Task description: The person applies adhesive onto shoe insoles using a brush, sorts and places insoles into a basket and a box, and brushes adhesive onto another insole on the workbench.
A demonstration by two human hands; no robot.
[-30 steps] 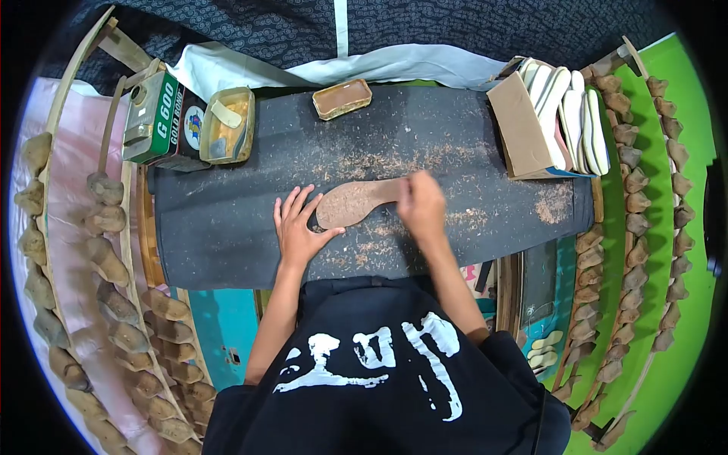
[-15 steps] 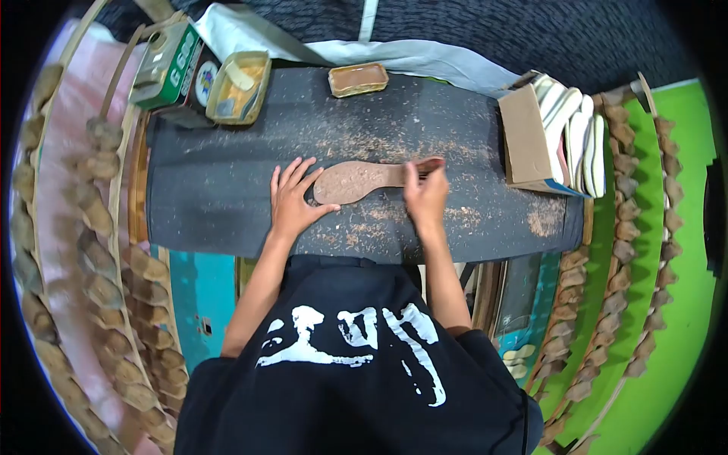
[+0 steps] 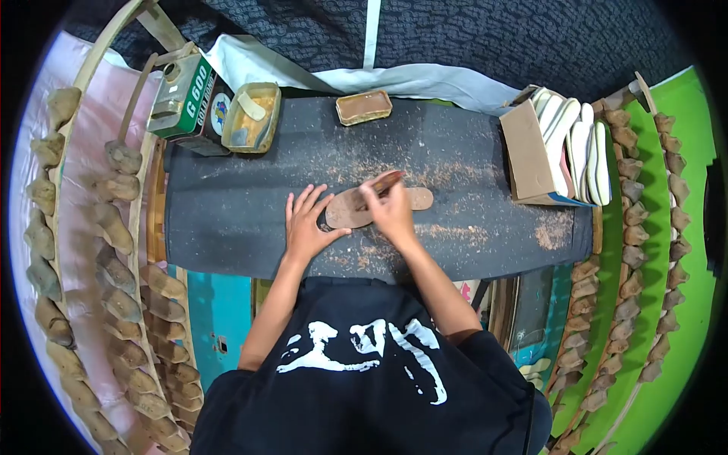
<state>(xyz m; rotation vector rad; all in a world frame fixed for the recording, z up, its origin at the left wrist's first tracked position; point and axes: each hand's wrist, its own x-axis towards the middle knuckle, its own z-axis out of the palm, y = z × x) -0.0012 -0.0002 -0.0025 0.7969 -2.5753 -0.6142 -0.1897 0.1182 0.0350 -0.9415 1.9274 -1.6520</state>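
Note:
A tan shoe sole (image 3: 345, 211) lies flat on the dark work table (image 3: 227, 205), its narrow end pointing right. My left hand (image 3: 309, 221) is open at its broad left end, fingers spread on the table and the thumb by the sole's lower edge. My right hand (image 3: 390, 216) is closed around a reddish-brown hand tool (image 3: 389, 180) over the middle of the sole. My fingers hide most of the tool, so its kind is unclear. Brown shavings (image 3: 455, 233) are scattered around the sole.
At the back left stand a green G 600 can (image 3: 178, 106) and a tub with a spatula (image 3: 252, 121). A small brown-filled tray (image 3: 364, 107) sits at the back. A cardboard box (image 3: 528, 159) of pale soles is at right. Racks of wooden shoe lasts (image 3: 629, 193) flank the table.
My right hand has moved left with the tool, from the sole's narrow end to its middle. My left hand stays at the broad end. The whole view has shifted slightly.

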